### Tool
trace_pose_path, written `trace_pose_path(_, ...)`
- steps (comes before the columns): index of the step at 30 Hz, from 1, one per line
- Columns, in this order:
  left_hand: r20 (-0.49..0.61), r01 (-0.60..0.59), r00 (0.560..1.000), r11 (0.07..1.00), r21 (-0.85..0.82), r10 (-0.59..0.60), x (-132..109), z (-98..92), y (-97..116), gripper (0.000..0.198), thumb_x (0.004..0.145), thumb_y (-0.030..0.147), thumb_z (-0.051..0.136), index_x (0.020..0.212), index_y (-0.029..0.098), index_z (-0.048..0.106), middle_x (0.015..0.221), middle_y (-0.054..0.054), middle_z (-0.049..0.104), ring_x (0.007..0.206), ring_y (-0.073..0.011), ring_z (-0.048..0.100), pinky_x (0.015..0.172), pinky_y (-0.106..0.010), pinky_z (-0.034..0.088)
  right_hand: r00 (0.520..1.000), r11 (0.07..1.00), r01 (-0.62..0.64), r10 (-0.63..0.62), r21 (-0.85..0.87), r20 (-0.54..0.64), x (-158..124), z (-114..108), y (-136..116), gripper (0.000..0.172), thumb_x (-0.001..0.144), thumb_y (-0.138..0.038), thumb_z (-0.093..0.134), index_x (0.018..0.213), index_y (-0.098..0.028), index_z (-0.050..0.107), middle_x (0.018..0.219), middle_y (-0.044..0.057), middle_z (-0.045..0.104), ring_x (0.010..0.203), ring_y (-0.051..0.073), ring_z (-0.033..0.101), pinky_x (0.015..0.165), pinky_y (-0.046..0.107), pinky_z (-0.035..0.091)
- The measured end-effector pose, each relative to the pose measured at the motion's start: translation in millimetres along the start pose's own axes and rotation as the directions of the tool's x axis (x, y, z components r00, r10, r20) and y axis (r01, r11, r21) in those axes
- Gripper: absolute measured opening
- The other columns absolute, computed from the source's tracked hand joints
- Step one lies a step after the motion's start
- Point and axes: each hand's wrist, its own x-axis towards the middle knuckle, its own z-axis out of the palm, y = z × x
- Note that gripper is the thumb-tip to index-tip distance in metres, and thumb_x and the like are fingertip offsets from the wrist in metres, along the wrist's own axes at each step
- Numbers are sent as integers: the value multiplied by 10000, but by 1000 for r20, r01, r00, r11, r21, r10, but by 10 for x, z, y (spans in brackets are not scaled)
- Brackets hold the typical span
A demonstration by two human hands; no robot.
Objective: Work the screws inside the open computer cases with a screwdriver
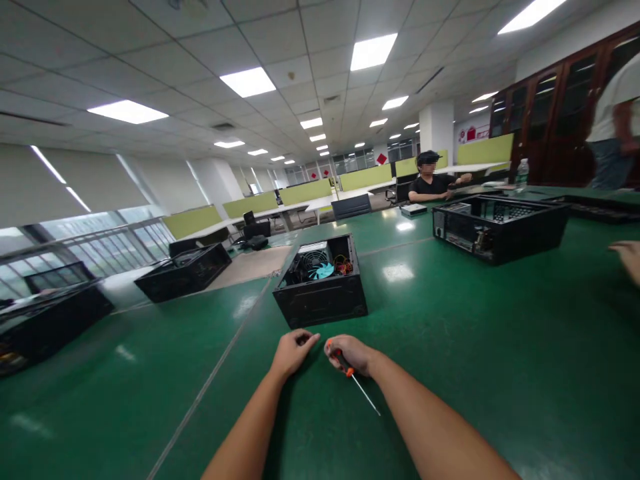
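Note:
My right hand (349,353) is closed around the black and orange handle of a screwdriver (346,364), its long shaft slanting down to the right, toward me. Just left of it, my left hand (294,351) rests on the green table (210,427) with its fingers curled; whether anything small is in them is hidden. Beyond both hands stands an open black computer case (323,301), touched by neither. Inside the case are a turquoise fan (321,271), a black fan grille and coloured wires.
Black cases stand at the left (55,327), left back (185,272) and right back (500,233). A person (429,187) sits across the table near a bottle (522,175). Another person's hand (629,259) reaches in at the right edge; someone stands behind.

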Motion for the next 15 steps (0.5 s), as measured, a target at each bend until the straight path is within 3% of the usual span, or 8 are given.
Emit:
trace_pose_path(3,18,16,1000,995,98,-18,-27,-49,135,285,944,411,594,977,132,639,922,-38,653,803,-175,639,746,-358,553,997,998,-19,14,60,76,-18,-83,35,288,958,-359,587,1157,-152,595,1081,68,636,860,179,643,727,355,565)
trace_pose_path(6,-26,13,1000,977,212,-8,50,-259,351,278,939,403,603,1040,145,634,1017,-62,651,886,-195,638,808,-396,547,991,994,-15,0,109,135,-51,-152,73,290,961,-365,581,1159,-153,589,1056,62,635,822,167,639,694,335,563)
trace_pose_path(11,-160,-36,982,927,373,102,458,-761,704,391,941,400,591,1271,194,550,1369,-117,502,1223,-294,505,1024,-540,423,985,987,6,-34,159,171,-62,-195,153,257,969,-375,567,1075,-143,599,898,19,626,651,111,591,560,251,519)
trace_pose_path(13,-145,-22,985,909,415,90,631,-861,755,442,934,393,602,1319,192,516,1409,-124,467,1250,-312,484,1030,-559,413,985,986,9,-37,168,167,-58,-191,171,257,974,-389,558,1027,-141,600,817,-5,603,573,88,546,502,221,479)
trace_pose_path(15,-87,18,996,893,449,24,755,-879,749,404,934,390,607,1272,177,551,1338,-119,529,1183,-291,541,988,-530,458,987,985,13,-40,173,155,-60,-181,174,277,979,-415,540,980,-143,594,736,-33,562,499,68,479,450,200,425)
